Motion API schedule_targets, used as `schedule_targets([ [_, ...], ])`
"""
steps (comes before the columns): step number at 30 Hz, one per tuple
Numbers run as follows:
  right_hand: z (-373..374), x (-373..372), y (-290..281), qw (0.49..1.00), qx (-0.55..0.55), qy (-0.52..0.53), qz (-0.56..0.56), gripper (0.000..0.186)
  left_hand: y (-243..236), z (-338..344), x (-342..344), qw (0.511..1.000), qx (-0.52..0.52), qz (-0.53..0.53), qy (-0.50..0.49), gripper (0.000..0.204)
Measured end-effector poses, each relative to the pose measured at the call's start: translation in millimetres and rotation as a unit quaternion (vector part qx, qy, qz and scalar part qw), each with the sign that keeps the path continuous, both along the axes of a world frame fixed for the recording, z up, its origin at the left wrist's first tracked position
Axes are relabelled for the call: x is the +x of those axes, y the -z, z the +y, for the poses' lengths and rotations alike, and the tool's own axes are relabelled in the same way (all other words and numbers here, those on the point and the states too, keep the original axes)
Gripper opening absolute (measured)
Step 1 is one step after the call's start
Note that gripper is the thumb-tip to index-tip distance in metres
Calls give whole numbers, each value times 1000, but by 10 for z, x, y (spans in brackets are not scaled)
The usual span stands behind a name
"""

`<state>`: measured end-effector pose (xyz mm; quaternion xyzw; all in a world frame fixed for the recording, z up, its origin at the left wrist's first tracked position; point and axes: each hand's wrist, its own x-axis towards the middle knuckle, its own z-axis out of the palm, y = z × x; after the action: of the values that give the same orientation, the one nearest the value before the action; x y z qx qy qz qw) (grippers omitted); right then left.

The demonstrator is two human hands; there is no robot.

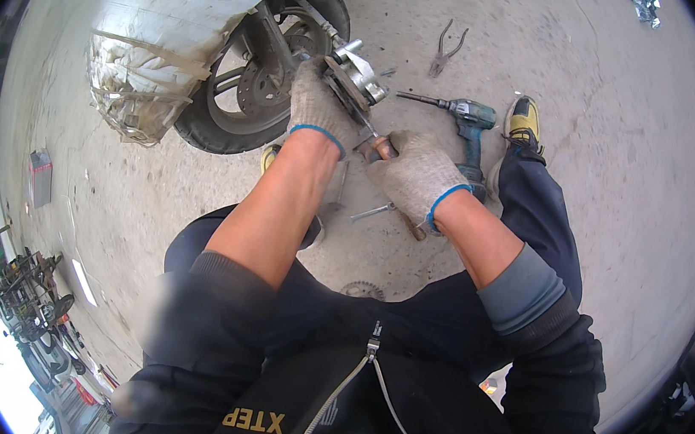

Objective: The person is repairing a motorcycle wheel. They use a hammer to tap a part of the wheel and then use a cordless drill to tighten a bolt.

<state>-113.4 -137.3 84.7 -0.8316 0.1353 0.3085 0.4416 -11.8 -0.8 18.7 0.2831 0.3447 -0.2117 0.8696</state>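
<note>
My left hand, in a knit glove with blue cuff, is closed around a silver metal assembly beside the scooter's front wheel. My right hand, gloved alike, grips a small tool with an orange-brown handle and metal shaft, which meets the assembly's lower part; its exact tip is hidden. A teal cordless driver with a long socket lies right of my hands, pliers above it. A metal rod and a wooden handle lie on the ground below my right hand.
A white scooter body with torn plastic wrapping stands at upper left. My yellow shoe is right of the driver. A toothed metal part lies between my legs. A grey box and several parked vehicles are at left.
</note>
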Motion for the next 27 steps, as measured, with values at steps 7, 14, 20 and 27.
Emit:
schedule_targets([
  [7, -10, -39, 174, 995, -85, -36, -43, 27, -4, -24, -22, 999, 1, 19, -26, 28],
  [14, -660, -161, -21, 972, -184, -139, 35, 44, -40, 84, -76, 1000, -24, -4, 20, 30],
  [20, -726, 489, 237, 990, 73, 120, -23, 89, -148, 174, -110, 998, -41, 11, 37, 32],
  [27, 17, 1082, 233, 960, 248, 131, 11, 73, -341, 280, -135, 997, -17, 32, 69, 32],
])
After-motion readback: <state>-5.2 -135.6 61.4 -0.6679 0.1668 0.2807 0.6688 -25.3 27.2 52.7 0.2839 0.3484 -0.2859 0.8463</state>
